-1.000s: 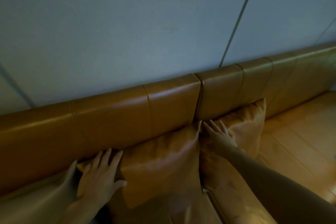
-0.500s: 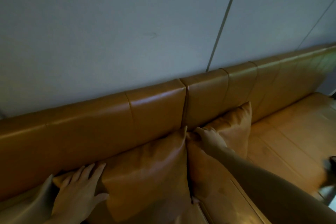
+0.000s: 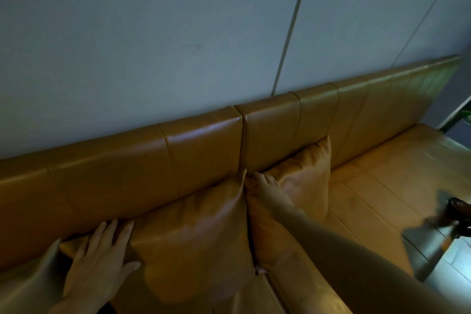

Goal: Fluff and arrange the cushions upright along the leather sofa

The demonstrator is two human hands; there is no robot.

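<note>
Leather cushion [image 3: 193, 245] pressed by flat, spread left hand [image 3: 99, 260]; right hand [image 3: 267, 191] grip unclear on second cushion [image 3: 303, 181]. Slick covers: slump likely once released.

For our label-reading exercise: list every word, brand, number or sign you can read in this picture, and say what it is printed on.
None: no readable text on the wall, the sofa or the two cushions.
The dark thing at the right edge is too blurred to tell.
</note>
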